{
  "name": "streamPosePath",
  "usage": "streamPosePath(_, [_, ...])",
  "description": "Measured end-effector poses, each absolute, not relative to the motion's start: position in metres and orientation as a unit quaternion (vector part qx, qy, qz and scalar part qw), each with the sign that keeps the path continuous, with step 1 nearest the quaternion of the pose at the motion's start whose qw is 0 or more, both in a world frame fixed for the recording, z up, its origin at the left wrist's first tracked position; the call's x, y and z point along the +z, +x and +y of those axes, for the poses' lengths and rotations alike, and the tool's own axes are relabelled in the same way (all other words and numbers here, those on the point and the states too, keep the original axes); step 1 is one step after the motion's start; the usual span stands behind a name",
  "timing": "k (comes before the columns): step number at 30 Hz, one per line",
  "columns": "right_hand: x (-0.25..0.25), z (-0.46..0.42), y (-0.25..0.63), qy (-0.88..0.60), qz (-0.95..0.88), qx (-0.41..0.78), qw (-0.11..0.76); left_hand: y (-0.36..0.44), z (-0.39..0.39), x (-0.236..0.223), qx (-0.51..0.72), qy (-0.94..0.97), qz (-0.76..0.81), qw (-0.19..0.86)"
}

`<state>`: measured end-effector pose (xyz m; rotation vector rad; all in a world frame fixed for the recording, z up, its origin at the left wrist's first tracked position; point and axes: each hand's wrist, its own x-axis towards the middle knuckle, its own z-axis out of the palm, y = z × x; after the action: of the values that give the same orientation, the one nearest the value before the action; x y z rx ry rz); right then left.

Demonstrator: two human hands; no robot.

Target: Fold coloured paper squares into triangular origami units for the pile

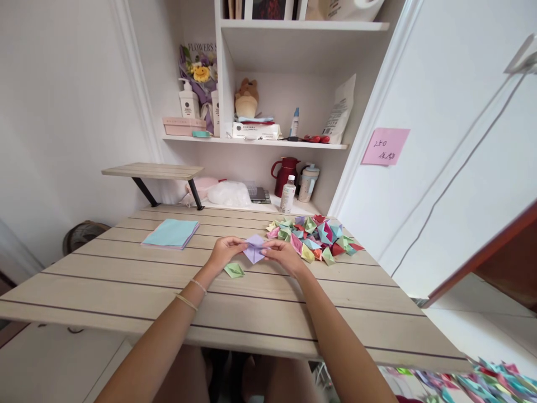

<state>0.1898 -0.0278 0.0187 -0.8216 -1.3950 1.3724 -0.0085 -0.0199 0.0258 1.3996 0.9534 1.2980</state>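
A folded square of lilac origami paper (254,249) is held above the table between both hands, one corner toward me. My left hand (224,252) pinches its left corner between thumb and fingers. At the right corner, my right hand (283,254) grips the same paper with its thumb on top. Just below my left hand lies a small green folded paper piece (234,270). A heap of folded paper pieces (312,238) in many colours sits beyond my right hand. To the left lies a stack of coloured paper sheets (172,233), light blue on top.
The slatted wooden table (251,319) stands against white shelves (260,143). A small raised shelf (153,170) rises at back left. A plastic bottle (287,196) and a red jug (287,173) stand behind the heap. More folded paper (495,383) lies low at the right.
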Motion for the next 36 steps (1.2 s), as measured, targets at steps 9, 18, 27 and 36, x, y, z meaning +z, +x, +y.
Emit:
streamPosePath(9, [0.014, -0.025, 0.180, -0.358, -0.589, 0.490, 0.535, -0.004, -0.017, 0.015, 0.560, 0.594, 0.372, 0.441])
streamPosePath(18, [0.016, -0.030, 0.181, -0.378, -0.687, 0.358, 0.507, -0.001, -0.024, 0.019, 0.518, 0.640, 0.344, 0.452])
streamPosePath(27, [0.015, -0.032, 0.178, -0.383, -0.727, 0.224, 0.525, -0.003, -0.022, 0.018, 0.506, 0.633, 0.382, 0.444])
streamPosePath(36, [0.013, -0.037, 0.173, -0.368, -0.785, 0.150, 0.475, 0.001, -0.030, 0.024, 0.505, 0.634, 0.327, 0.487])
